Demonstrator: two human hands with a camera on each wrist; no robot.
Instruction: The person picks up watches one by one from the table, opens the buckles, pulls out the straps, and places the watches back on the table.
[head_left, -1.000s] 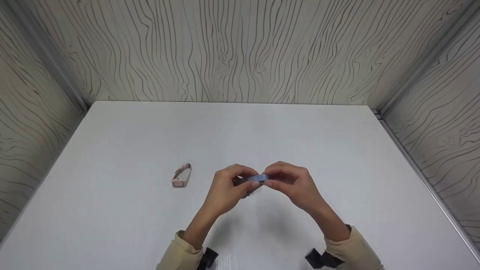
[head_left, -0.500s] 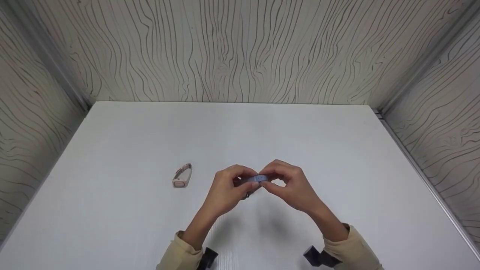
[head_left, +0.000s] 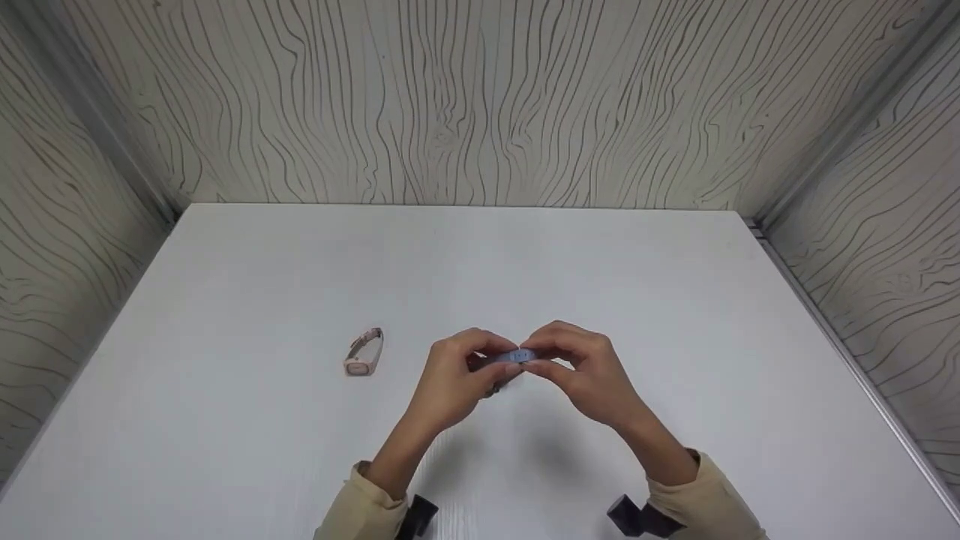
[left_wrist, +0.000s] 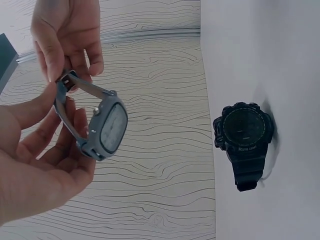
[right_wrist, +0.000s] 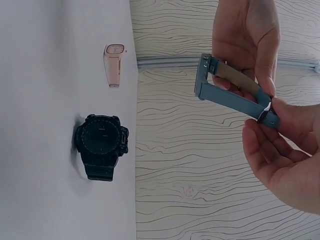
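Observation:
A blue-grey wristwatch [left_wrist: 109, 129] is held up above the table, its strap [right_wrist: 235, 100] bent into a loop. My left hand [head_left: 451, 379] pinches the strap between thumb and fingers. From the other side, my right hand [head_left: 589, 375] pinches the strap's end by the buckle and keeper. The fingertips of both hands nearly meet there. In the left wrist view the watch face hangs tilted, away from the fingers. The head view shows only a short blue piece of strap [head_left: 519, 355] between the hands; the fingers cover much of the rest.
A black sports watch [right_wrist: 101, 139] lies face up on the white table [head_left: 262, 450], mostly hidden by my hands in the head view. Left of my hands lies a pale pink watch [head_left: 363, 352] with its strap looped. Wood-patterned panels [head_left: 450, 105] enclose the back and sides.
My right hand has shifted slightly left, closer to the left hand, along the blue strap end. The left hand and the pink watch have stayed in place.

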